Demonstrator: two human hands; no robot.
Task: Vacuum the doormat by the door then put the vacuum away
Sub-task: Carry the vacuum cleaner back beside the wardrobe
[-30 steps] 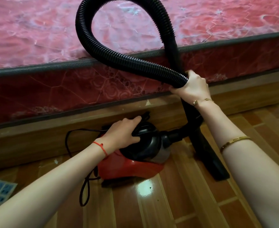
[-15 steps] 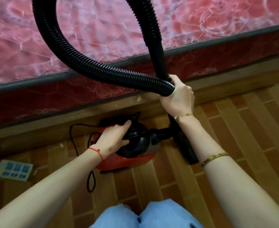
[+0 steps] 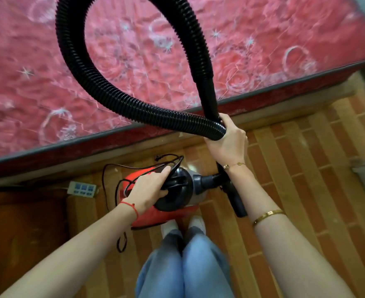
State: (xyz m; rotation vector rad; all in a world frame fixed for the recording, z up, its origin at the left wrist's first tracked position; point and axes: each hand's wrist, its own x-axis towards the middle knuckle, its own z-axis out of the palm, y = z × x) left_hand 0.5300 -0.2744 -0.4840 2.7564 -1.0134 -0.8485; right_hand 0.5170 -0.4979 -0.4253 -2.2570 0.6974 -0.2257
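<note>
A small red and black vacuum cleaner [image 3: 177, 196] hangs just above the wooden floor, in front of my feet. My left hand [image 3: 149, 188] is shut on its black top handle. Its black ribbed hose [image 3: 104, 91] loops high over the bed and comes back down to my right hand [image 3: 227, 143], which grips both the hose end and the rigid black tube. The tube's nozzle [image 3: 237, 203] points down at the floor on the right. The black power cord [image 3: 110, 186] dangles loose on the vacuum's left. No doormat is in view.
A bed with a red patterned mattress [image 3: 177, 67] fills the upper half, its wooden frame edge running across the middle. A white power strip [image 3: 81, 188] lies on the floor to the left. My jeans and white shoes [image 3: 181, 224] are below the vacuum.
The vacuum has come up off the floor with my left hand and moved away from the bed frame. My view has risen, so my legs, feet and more floor now show.
</note>
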